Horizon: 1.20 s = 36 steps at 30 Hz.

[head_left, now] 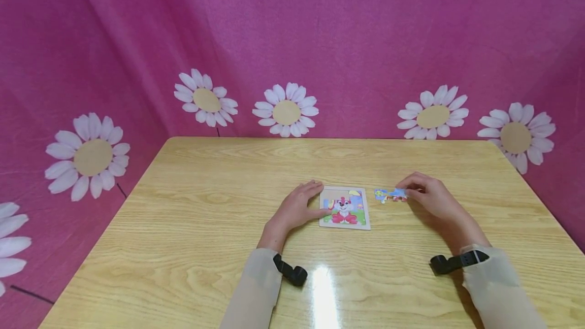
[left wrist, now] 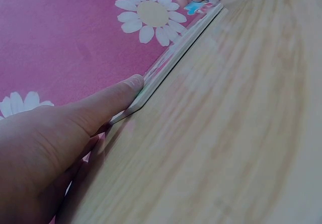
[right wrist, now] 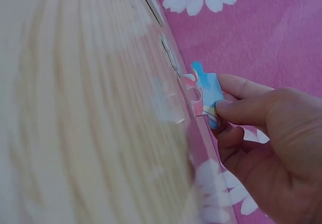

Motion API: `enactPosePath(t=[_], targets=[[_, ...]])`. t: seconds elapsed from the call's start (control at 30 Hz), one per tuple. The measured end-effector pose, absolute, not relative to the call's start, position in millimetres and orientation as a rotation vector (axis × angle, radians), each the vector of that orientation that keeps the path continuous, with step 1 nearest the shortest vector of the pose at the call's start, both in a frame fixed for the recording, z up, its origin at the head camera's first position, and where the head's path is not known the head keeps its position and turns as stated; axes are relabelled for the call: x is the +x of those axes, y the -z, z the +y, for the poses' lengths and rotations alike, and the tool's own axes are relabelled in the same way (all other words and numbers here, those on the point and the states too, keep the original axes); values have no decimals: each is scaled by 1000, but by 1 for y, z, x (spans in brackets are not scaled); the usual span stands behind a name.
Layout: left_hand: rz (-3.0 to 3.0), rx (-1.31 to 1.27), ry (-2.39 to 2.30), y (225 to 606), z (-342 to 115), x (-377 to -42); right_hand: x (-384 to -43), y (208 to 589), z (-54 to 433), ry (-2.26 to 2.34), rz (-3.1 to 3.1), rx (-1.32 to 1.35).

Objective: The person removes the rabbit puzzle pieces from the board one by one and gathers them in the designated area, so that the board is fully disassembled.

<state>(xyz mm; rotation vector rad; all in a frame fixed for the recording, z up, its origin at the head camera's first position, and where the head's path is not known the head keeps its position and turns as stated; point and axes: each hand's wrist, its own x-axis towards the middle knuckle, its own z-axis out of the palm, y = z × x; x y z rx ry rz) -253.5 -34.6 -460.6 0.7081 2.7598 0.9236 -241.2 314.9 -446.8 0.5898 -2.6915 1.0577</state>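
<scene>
A square jigsaw puzzle board (head_left: 345, 226) with a pale frame lies flat on the table, showing a red-and-white cartoon animal. Part of its upper left is bare, without picture. My left hand (head_left: 297, 207) rests at the board's left side, its thumb (left wrist: 118, 95) over the edge and its fingers extended towards the far left corner. To the right of the board, my right hand (head_left: 429, 197) pinches a blue and red jigsaw piece (right wrist: 209, 90) between thumb and index finger, low over the table. Another colourful jigsaw piece (head_left: 380, 195) lies just left of that hand.
The wooden table (head_left: 205, 207) stretches out on all sides of the board. Behind it hangs a pink cloth (head_left: 320, 39) printed with white daisies. Black straps with small cameras sit on both wrists, over pale sleeves (head_left: 256, 283).
</scene>
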Motion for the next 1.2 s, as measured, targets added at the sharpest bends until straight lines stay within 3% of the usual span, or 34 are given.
enactPosePath(t=[0.8, 1.2], targets=[[2751, 727, -953, 458, -35, -252, -247, 451, 319, -921, -2880, 446], [2756, 698, -931, 460, -35, -252, -248, 451, 304, -982, -2738, 595]])
